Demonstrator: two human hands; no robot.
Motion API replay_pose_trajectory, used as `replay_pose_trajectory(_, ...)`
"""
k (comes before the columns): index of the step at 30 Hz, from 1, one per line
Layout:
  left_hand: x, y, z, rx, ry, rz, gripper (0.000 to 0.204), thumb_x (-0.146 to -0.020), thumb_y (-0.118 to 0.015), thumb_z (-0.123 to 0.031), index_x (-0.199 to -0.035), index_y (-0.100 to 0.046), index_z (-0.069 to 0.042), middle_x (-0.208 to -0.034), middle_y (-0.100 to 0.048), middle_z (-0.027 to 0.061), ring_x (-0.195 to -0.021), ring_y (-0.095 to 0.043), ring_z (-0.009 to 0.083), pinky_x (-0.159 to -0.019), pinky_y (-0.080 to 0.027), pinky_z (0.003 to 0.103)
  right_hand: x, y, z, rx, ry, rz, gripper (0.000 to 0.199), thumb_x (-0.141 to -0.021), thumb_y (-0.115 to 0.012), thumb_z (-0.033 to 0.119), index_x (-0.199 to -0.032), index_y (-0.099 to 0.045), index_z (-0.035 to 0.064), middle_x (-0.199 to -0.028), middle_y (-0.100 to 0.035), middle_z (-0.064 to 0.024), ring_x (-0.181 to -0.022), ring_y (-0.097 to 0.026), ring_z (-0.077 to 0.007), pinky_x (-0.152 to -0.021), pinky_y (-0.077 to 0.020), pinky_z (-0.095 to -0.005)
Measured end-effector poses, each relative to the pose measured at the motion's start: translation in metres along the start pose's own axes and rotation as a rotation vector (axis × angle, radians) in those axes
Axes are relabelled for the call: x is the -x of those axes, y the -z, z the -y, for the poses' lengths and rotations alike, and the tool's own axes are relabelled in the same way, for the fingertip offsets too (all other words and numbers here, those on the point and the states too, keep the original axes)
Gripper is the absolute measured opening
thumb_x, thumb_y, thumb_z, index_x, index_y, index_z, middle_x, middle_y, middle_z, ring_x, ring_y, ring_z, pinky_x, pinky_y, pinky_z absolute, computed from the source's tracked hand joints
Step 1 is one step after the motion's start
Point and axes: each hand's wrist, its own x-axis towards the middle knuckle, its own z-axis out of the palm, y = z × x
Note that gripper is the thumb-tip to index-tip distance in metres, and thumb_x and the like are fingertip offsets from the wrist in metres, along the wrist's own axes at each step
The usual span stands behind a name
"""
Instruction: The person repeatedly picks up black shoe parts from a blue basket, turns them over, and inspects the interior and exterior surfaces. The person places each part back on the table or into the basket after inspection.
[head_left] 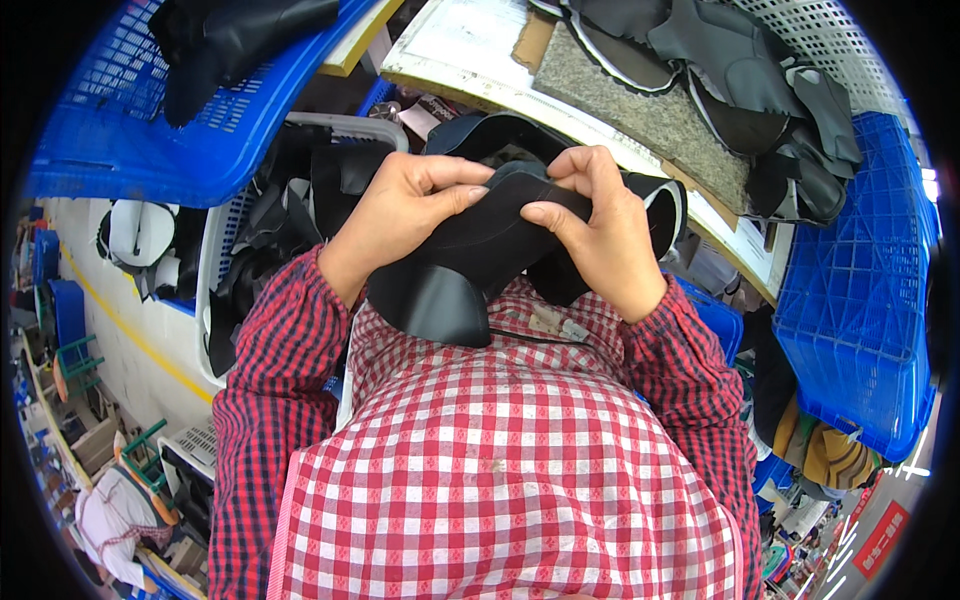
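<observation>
Right, black leather piece (470, 250) sits at chest height, and we pinch its top edge with both hands: left hand (400, 215) closed on the left side, right hand (600, 235) closed on the right. Counter (480, 55) beyond holds more black pieces (740, 80); blue crates (860, 280) flank it.

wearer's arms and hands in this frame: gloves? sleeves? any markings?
No gloves: left hand and right hand are bare, with no rings or watch visible. Both forearms wear long red-and-dark plaid sleeves ending at the wrists. A lighter red-and-white checked apron covers the front. No markings visible.
</observation>
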Motion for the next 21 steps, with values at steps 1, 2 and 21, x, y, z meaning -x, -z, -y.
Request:
replay_pose_trajectory(1, 0.001, -0.001, 0.000, -0.001, -0.007, 0.001, 0.022, -0.099, -0.067, -0.002, -0.117, -0.075, 0.006, -0.100, -0.078, 0.0074, -0.088, -0.071, 0.0102, -0.082, -0.058, 0.025, 0.000, 0.001, -0.001, -0.021, -0.042, 0.001, 0.049, -0.084, -0.087, 0.018, -0.116, -0.054, 0.0012, -0.095, -0.073, -0.0173, -0.090, -0.075, -0.0331, -0.076, -0.0575, -0.0384)
replay_pose_trajectory(2, 0.002, 0.000, -0.001, -0.053, 0.008, -0.025, 0.021, -0.099, -0.066, 0.000, -0.116, -0.075, 0.006, -0.100, -0.078, 0.0080, -0.090, -0.072, 0.0107, -0.083, -0.058, 0.025, -0.001, 0.001, -0.001, -0.004, -0.025, 0.026, 0.054, -0.084, -0.087, 0.018, -0.121, -0.050, 0.0012, -0.092, -0.072, -0.0180, -0.089, -0.075, -0.0339, -0.076, -0.0574, -0.0383)
replay_pose_trajectory(21, 0.007, 0.000, -0.008, -0.234, -0.117, 0.013, 0.023, -0.096, -0.067, 0.003, -0.116, -0.077, 0.002, -0.106, -0.079, 0.0108, -0.095, -0.074, 0.0145, -0.085, -0.059, 0.027, -0.009, 0.007, -0.010, -0.070, 0.038, 0.132, 0.055, -0.084, -0.088, 0.015, -0.118, -0.048, 0.0016, -0.103, -0.064, -0.0122, -0.094, -0.065, -0.0170, -0.082, -0.0546, -0.0312)
